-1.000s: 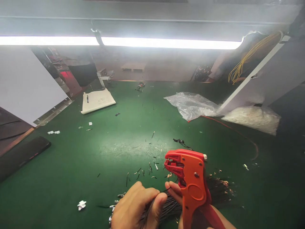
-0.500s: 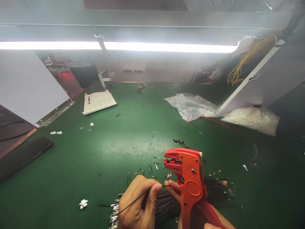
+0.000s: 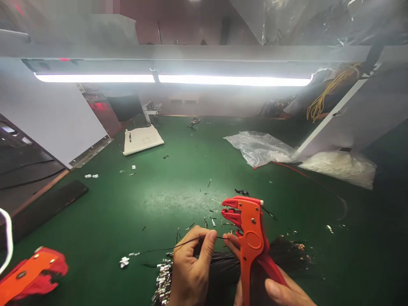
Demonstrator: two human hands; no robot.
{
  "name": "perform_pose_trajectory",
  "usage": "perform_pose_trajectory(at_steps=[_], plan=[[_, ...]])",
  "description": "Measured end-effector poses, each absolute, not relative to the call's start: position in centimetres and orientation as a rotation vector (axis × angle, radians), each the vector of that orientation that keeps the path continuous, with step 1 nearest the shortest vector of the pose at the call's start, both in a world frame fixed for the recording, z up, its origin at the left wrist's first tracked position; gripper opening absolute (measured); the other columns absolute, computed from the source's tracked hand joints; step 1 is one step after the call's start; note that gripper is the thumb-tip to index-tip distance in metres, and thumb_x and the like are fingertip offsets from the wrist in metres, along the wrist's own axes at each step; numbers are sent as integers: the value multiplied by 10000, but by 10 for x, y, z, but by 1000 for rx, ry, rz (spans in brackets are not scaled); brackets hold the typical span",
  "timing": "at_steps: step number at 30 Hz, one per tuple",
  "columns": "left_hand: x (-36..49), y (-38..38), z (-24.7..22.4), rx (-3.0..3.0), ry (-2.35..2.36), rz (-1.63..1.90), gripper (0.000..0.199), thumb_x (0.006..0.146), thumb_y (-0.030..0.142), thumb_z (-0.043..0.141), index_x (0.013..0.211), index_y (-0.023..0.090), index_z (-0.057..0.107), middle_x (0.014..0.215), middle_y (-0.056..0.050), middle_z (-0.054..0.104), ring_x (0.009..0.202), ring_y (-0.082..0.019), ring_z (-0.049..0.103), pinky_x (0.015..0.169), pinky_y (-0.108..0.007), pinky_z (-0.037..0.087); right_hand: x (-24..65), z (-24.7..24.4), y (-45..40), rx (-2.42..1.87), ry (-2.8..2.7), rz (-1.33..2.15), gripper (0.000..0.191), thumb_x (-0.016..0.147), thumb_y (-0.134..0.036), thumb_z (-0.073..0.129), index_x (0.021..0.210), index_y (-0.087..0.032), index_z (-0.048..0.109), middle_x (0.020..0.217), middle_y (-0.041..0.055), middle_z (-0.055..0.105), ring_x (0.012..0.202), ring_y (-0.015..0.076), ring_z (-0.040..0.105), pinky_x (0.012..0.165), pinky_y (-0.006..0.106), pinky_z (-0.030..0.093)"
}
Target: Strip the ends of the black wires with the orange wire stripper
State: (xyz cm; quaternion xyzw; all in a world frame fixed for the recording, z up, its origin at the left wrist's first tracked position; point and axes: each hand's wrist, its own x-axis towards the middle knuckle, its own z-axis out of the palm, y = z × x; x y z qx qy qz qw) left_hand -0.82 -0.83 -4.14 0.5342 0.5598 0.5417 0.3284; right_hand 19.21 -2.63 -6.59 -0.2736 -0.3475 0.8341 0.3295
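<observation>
Between thumb and forefinger, my left hand (image 3: pixel 193 263) pinches a thin black wire (image 3: pixel 159 248), which trails off to the left. The wire's short end sticks out to the right, where my right fingertips touch or nearly touch it. My right hand (image 3: pixel 283 293) is wrapped round the handles of a red and orange wire stripper (image 3: pixel 253 238). The stripper stands upright, its jaws pointing left and apart, with no wire between them. Beneath both hands lies a bundle of black wires (image 3: pixel 223 263) with metal terminals (image 3: pixel 163 280) at the left end.
A second red and orange stripper (image 3: pixel 35 272) lies at the lower left. Farther back are a paper pad (image 3: pixel 143 139) with a pen, a clear plastic bag (image 3: pixel 258 146) and a filled bag (image 3: pixel 341 168). Wire scraps and white bits dot the green table (image 3: pixel 105 216).
The view has shifted, bringing the second stripper into sight at the lower left. My left hand has risen slightly with the wire, and more of its trailing length shows.
</observation>
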Motion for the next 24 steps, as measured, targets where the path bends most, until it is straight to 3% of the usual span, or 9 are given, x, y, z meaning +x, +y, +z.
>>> perform_pose_trajectory(at_steps=[7,13,17,21,24], plan=[[-4,-7,-43,1457,1462,1451,286,946,318,629,698,186,683,611,28,598,558,-115,548,546,-199,446,192,-64,-20,-645,-944,2200,827,896,-560,630,1552,-144,344,943,128,798,824,254,715,770,370,454],[2,-10,-47,1489,1468,1498,270,950,275,623,695,195,662,613,41,608,550,-103,540,553,-202,422,192,-62,-18,-683,-951,2189,960,874,-615,619,1586,-106,225,922,134,793,818,270,707,767,385,460],[2,-10,-51,1531,1468,1515,255,952,236,613,703,199,656,636,40,629,576,-106,571,563,-205,422,191,-58,-16,-685,-955,2199,953,853,-651,632,1565,-112,299,890,133,787,804,282,704,746,396,494],[0,-11,-54,1587,1471,1535,242,958,211,606,720,204,650,622,46,601,560,-101,552,546,-209,403,190,-60,-16,-667,-933,2189,804,878,-621,634,1489,-134,446,869,121,774,755,261,709,728,383,499],[0,-12,-57,1655,1462,1571,233,962,195,587,733,208,632,606,50,559,542,-99,513,533,-223,373,190,-61,-16,-720,-885,2103,754,851,-587,693,1465,-209,474,961,98,752,716,224,699,680,346,485]])
